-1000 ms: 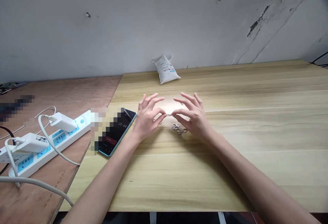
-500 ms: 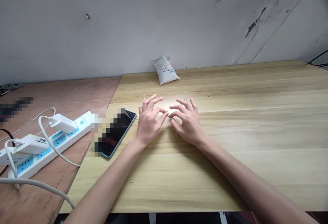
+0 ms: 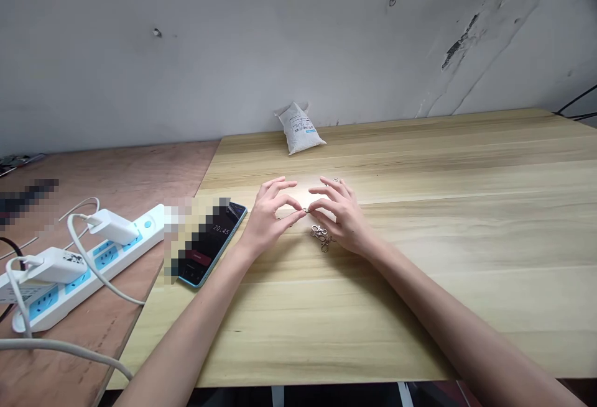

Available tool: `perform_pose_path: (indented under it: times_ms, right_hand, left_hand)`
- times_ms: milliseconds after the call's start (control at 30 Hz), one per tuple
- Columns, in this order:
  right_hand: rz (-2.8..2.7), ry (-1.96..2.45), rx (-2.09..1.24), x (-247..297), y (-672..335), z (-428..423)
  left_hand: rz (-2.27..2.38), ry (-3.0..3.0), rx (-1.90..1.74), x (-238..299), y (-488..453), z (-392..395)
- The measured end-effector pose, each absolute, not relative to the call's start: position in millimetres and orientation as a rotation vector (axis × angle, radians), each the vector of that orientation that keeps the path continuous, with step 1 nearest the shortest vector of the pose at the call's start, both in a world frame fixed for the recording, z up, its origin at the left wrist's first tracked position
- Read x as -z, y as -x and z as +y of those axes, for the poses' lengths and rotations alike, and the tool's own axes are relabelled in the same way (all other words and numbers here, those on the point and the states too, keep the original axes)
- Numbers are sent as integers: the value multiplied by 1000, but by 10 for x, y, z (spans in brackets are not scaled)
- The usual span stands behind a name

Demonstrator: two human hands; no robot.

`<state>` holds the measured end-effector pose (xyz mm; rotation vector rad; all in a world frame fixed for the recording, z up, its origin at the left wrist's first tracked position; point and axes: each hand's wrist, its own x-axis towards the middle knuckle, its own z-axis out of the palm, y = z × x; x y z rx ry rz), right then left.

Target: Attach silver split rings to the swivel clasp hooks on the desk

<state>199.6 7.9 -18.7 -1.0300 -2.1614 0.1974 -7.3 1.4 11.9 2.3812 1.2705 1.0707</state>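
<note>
Over the middle of the wooden table, my left hand (image 3: 270, 214) pinches a small metal piece (image 3: 307, 210) between thumb and index finger. My right hand (image 3: 342, 217) grips the same piece from the other side with thumb and index finger, its other fingers lifted. The piece is too small to tell its exact kind. Just below my right thumb lies a little pile of silvery metal clasps (image 3: 321, 237). More small metal parts (image 3: 336, 180) show partly behind my right fingers.
A phone (image 3: 212, 248) lies left of my left hand, partly pixelated. A white power strip (image 3: 100, 264) with plugged-in chargers and cables rests on the brown surface at left. A white printed pouch (image 3: 301, 130) sits at the back by the wall (image 3: 224, 53).
My fingers have shifted a little around the small metal piece. My right thumb has risen, uncovering more of the clasp pile. The phone screen now shows more of its clock as the view shifts slightly.
</note>
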Motion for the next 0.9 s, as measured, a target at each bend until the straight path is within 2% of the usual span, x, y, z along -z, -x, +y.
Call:
perform_pose_path:
  times_ms: [267,667,900]
  right_hand:
    - [-2199,971,-162,131,-2024,64]
    - [-2236,975,-134,111,-2075,68]
    - [-2227,962,-169,110,-2064,64]
  left_hand:
    - [1226,-2163,-857,-99,101,28]
    - [1205,-2106,-804,-170,102,6]
    - [1221,-2004,-916,-175,95,7]
